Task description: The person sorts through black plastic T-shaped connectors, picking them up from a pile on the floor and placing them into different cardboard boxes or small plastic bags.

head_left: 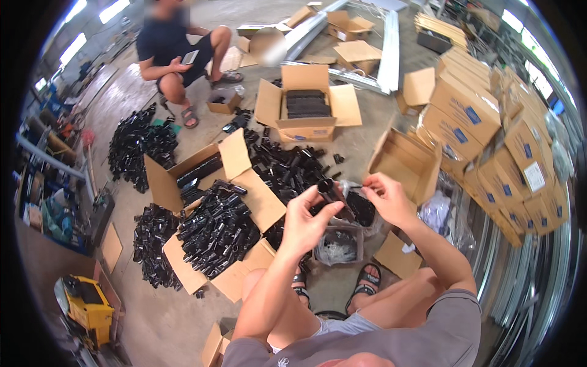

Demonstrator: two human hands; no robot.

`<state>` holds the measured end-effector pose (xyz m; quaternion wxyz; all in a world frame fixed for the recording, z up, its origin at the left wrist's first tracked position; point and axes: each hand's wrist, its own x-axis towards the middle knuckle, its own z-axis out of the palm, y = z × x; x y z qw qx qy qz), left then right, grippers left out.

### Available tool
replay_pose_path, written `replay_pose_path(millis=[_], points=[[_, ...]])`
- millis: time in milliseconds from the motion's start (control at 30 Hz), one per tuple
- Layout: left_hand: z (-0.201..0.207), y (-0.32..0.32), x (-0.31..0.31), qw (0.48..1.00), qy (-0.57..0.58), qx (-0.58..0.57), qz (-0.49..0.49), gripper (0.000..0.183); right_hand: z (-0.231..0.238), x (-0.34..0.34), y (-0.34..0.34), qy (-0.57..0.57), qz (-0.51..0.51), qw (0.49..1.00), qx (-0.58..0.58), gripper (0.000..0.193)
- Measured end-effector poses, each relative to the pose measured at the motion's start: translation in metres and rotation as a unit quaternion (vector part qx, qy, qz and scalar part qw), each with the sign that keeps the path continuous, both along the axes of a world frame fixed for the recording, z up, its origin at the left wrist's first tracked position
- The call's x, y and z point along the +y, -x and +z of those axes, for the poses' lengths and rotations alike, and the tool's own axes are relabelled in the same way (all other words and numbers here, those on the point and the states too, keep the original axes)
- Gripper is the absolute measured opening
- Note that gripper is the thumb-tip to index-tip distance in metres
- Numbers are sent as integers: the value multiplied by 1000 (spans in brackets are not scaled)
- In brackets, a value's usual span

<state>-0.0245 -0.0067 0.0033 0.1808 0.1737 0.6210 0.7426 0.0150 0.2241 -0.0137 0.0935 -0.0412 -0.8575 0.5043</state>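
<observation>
My left hand (301,219) grips a short black tube-shaped part (328,189) between thumb and fingers, its round open end facing up. Just to the right, my right hand (390,199) is closed in a pinch on something small and thin, too small to make out, held close to the tube. Below the hands stands a container of small black pieces (362,211). Nearer my feet is a box lined with clear plastic (339,246), holding small pale items. Beyond my left hand, a heap of black parts (287,162) spreads over the floor.
Black parts pile up on an open carton (217,235) at left. Another open carton (306,131) holds stacked black pieces. An empty carton (403,162) and stacked boxes (471,116) stand right, beside metal profiles (520,287). A person (174,55) squats far left; a yellow machine (88,309) sits near left.
</observation>
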Motion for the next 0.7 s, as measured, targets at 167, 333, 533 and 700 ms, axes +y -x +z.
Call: replay_pose_path(millis=[167, 333, 533, 700], points=[[20, -18, 3, 995, -65, -26, -70, 42, 88, -26, -68, -109, 3, 969, 223, 17], [15, -31, 6, 986, -98, -57, -122, 42, 79, -33, -81, -147, 27, 958, 243, 15], [11, -34, 5, 981, -100, -62, -152, 42, 75, -29, -91, -158, 17, 952, 260, 14], [16, -37, 9, 984, -76, -58, -152, 40, 71, -26, -92, -192, 27, 949, 247, 14]])
